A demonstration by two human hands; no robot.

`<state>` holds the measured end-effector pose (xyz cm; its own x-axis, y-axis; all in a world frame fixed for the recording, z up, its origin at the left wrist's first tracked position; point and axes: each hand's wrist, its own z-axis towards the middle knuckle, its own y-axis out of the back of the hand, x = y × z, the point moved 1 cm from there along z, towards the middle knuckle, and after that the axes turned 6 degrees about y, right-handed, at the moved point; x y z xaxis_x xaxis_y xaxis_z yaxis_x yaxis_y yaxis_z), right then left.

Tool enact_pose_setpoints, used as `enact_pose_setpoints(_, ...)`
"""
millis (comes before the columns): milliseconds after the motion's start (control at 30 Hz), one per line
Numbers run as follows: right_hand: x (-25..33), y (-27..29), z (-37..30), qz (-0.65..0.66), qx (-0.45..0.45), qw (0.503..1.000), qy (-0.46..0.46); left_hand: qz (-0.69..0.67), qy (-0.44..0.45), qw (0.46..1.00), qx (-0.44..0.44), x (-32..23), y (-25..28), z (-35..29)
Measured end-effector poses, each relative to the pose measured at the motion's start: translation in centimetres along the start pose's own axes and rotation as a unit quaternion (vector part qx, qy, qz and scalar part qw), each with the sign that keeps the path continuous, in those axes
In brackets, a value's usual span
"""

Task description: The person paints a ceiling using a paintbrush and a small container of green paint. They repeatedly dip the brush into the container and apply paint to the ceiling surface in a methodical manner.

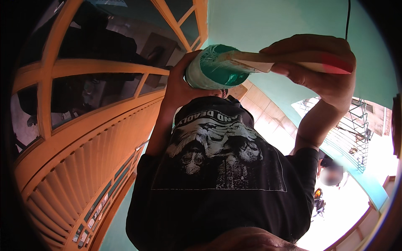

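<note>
My left hand [178, 81] is wrapped around a whitish, paint-streaked tub [193, 78], which is tipped so that its mouth shows. Wet green paint [226, 78] lies inside, and dried drips and strands coat the rim. My right hand [320, 54] grips a flat paintbrush [251, 60] by its pale handle, which ends in red. The brush's head reaches over the tub's mouth, at the far side of the rim; whether its tip touches the paint I cannot tell.
Orange-framed glass panes [96, 88] and orange slatted shutters [79, 175] stand close on my left. A pale green wall [259, 21] rises ahead, with a black cable [348, 21] hanging. Metal grille [356, 134] and a person [331, 171] are farther off at right.
</note>
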<state>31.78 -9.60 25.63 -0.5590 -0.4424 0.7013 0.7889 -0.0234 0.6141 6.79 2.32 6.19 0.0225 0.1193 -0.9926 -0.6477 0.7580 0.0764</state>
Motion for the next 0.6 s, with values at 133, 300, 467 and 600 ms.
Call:
enact_pose_setpoints(133, -0.6, -0.2, -1.1, 0.012, -0.071, 0.997, 0.015, 0.014, -0.01, 1.0, -0.012, -0.1, 0.0, 0.2)
enact_pose_setpoints(300, -1.5, -0.6, -2.7, 0.04, -0.165, 0.985, -0.024, 0.0, 0.0, 0.999, -0.04, 0.0, 0.0, 0.1)
enact_pose_setpoints(467, -3.4, -1.3, -4.5, 0.084, -0.211, 0.974, -0.022, -0.006, 0.007, 0.998, -0.067, -0.1, -0.1, 0.1)
enact_pose_setpoints(600, -5.1, -1.7, -5.9, 0.113, -0.26, 0.959, -0.004, -0.003, 0.006, 0.997, -0.081, -0.7, 0.0, 0.2)
